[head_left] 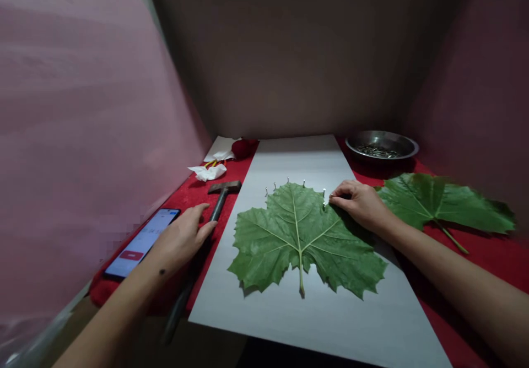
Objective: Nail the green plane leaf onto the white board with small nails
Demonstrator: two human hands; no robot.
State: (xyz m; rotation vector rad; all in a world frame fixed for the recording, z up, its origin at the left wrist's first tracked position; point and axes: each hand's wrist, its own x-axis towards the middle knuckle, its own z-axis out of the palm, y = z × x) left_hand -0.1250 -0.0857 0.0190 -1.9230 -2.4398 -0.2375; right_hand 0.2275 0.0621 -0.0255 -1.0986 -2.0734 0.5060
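A large green lobed leaf (285, 230) lies on a white board (297, 158), its stalk toward me. Several nails (304, 183) stand along the leaf's upper edge. My right hand (359, 203) is at the leaf's upper right edge, thumb and fingertips pinched on a small nail (331, 195); most of it is hidden by the fingers. To the left of the board, my left hand (184, 233) reaches over the hammer (219, 205) with fingers apart and the thumb at the handle. The hammer lies with its head away from me.
A metal bowl (382, 156) of nails stands at the back right. Another leaf (438, 203) lies on the red cloth (475, 269). A phone (142, 244) lies at the left. Crumpled tissue (209, 172) and a dark red round object (242, 149) are at the back left.
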